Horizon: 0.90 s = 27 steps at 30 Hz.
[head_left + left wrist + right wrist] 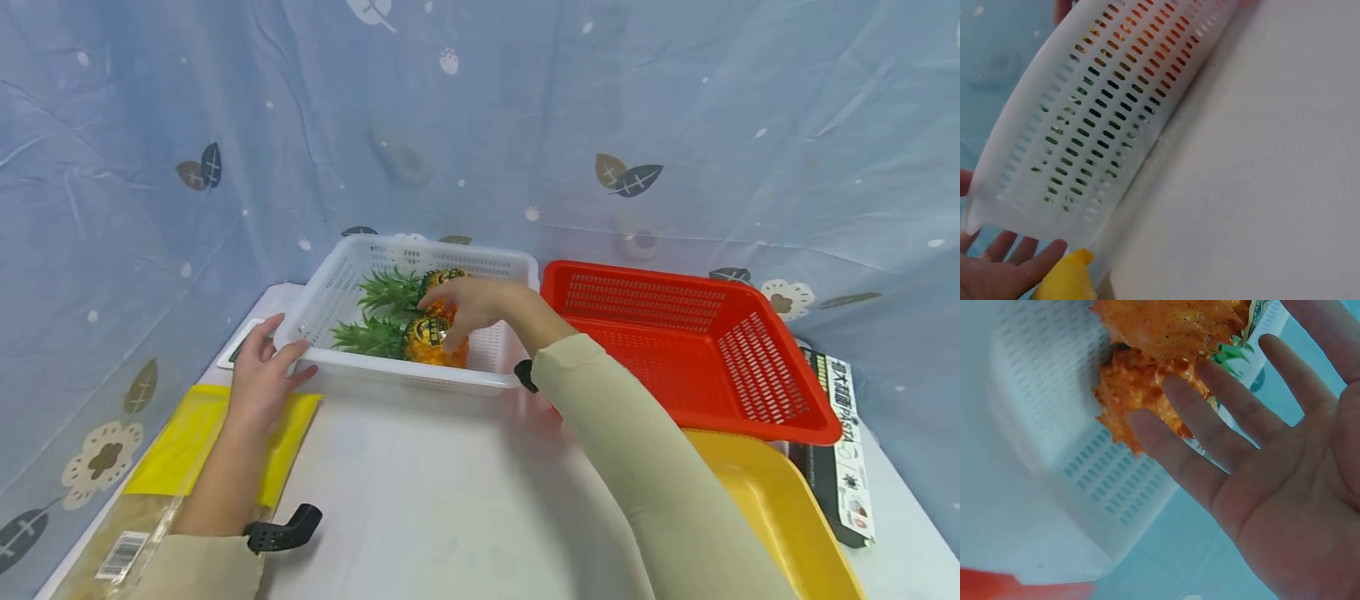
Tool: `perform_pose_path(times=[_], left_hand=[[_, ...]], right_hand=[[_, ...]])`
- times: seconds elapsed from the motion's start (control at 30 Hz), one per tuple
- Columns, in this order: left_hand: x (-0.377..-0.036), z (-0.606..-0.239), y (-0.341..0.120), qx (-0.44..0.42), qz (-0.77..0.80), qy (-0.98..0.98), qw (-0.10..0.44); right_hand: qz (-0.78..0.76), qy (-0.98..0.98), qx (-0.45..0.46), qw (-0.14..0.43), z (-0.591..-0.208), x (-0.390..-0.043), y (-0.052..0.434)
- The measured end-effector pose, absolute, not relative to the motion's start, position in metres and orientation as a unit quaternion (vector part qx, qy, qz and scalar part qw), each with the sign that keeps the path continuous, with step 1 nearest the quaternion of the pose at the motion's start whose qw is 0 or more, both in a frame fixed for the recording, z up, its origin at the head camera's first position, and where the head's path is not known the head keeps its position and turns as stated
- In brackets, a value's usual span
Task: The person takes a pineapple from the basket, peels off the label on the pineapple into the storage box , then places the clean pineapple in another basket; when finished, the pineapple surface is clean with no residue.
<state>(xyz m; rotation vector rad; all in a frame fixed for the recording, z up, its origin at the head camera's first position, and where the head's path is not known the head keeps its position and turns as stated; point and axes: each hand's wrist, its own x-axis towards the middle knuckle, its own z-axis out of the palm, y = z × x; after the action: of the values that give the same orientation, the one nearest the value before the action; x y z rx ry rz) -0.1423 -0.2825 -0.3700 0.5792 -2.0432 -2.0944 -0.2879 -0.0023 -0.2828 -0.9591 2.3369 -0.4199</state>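
Note:
A white perforated basket [405, 371] holds two small orange pineapples with green leaf crowns. The front pineapple [429, 335] and the rear pineapple [447, 276] lie side by side, crowns to the left, each with a dark label. My right hand [480, 304] is over them with its fingers spread; in the right wrist view the open palm and straight fingertips [1175, 387] overlap the orange fruit. My left hand [262, 375] is at the basket's left front corner, its loosely bent fingers touching the rim. The left wrist view shows its thumb [1047, 256] right below the basket's corner.
A red basket [660, 367] stands right of the white one, with a yellow tray [757, 492] before it. A black-and-white pasta box [847, 450] lies at the far right. Under my left arm is a yellow-and-clear bag [168, 446]. A patterned blue curtain [480, 125] hangs behind.

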Motion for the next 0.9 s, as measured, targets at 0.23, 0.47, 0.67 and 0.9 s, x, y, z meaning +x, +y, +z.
perform_pose_path(times=[0.23,0.47,0.67,0.9], left_hand=[[-0.141,-0.375,-0.28,0.179,-0.754,-0.628,0.069],[-0.141,-0.375,-0.28,0.186,-0.756,-0.622,0.078],[-0.141,-0.378,-0.282,0.188,-0.756,-0.622,0.082],[-0.142,-0.379,-0.279,0.189,-0.752,-0.625,0.084]], right_hand=[[-0.177,0.865,-0.331,0.333,-0.286,-0.291,-0.007],[-0.147,0.868,-0.318,0.351,-0.289,-0.291,-0.013],[-0.147,0.873,-0.296,0.359,-0.291,-0.289,-0.015],[-0.126,0.879,-0.316,0.334,-0.29,-0.286,-0.014]])
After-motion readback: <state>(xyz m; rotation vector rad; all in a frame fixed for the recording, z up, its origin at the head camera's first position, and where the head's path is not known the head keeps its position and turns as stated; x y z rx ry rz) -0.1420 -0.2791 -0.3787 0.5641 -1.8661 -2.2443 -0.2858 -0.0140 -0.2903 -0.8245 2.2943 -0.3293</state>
